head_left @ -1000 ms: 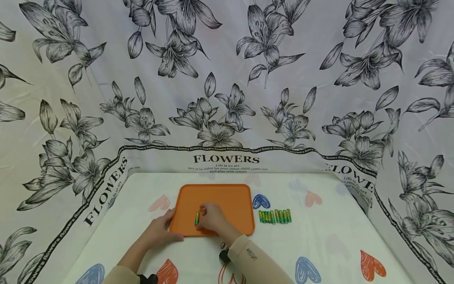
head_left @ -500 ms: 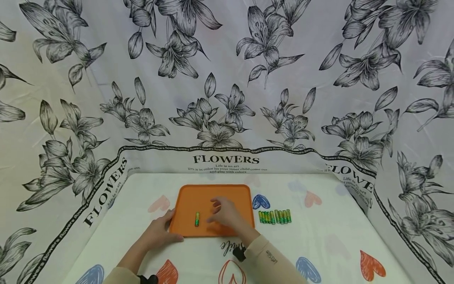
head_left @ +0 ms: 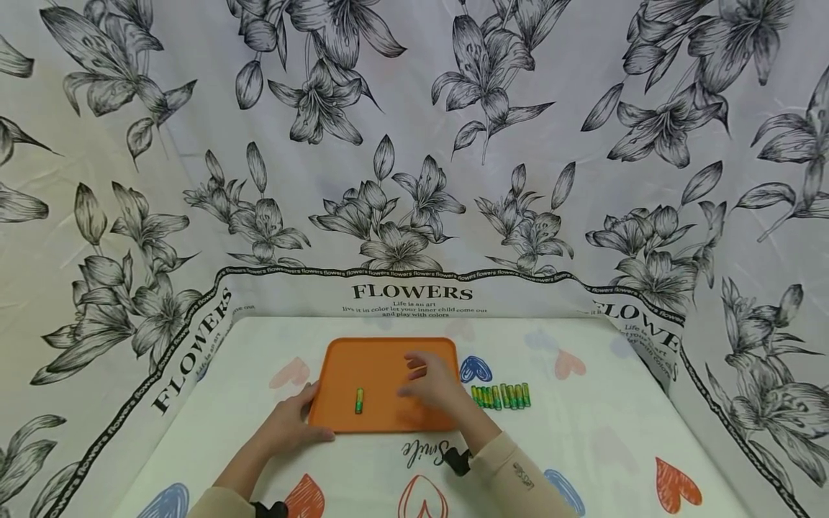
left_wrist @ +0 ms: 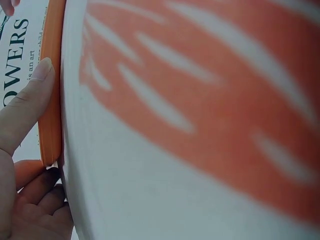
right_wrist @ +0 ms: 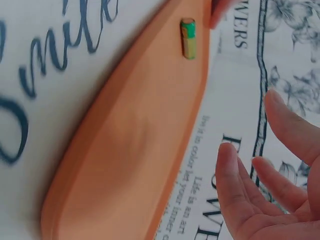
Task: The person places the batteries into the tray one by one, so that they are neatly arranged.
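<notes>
1. The bench — covered in a white cloth printed with hearts — carries an orange tray and, to the right of the right hand, a row of green-and-yellow batteries.
2. The tray lies flat on the bench. The left hand rests against its near left corner; the left wrist view shows the thumb straight along the tray's edge and the other fingers tucked below, so the tray looks steadied, not lifted.
3. The right hand hovers over the tray's right part with an empty, loosely spread grip — the right wrist view shows its fingers apart and holding nothing.
4. The row of batteries lies side by side on the cloth, just right of that hand and outside the tray; I count about seven, none yet moved in.
5. One battery lies alone in the tray, left of the right hand and apart from it. Judged from this, one piece is placed and most of the loading is left.
</notes>
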A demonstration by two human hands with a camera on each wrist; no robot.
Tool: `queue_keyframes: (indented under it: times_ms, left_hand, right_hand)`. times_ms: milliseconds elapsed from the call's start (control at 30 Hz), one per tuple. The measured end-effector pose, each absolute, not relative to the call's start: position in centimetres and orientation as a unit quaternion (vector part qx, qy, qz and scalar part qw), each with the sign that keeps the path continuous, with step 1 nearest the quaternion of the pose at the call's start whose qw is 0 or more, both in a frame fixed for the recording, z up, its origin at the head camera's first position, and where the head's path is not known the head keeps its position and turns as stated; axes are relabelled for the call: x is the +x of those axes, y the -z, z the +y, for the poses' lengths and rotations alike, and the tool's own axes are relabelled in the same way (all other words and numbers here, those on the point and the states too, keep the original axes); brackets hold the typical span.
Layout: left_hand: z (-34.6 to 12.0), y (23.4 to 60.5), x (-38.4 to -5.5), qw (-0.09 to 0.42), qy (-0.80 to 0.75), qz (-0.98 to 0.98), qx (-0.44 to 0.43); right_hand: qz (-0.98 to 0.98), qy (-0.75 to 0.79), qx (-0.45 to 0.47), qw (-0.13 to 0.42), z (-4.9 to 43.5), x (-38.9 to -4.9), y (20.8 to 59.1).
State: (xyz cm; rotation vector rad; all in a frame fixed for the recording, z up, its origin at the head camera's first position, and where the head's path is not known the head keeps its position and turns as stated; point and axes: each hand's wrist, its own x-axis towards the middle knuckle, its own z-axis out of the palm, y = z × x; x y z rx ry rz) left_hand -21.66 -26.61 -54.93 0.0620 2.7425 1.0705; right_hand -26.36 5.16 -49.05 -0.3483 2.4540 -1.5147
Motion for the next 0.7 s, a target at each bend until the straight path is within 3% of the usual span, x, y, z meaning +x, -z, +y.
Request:
queue_keyframes:
  times_ms: [700]
  left_hand:
    - [-26.7, 55.1, -21.7, 0.103, -0.363, 0.926, 0.01]
  right_hand:
    - [0.853, 0.508, -0.107, 0.063, 10.0, -24.8, 48.5]
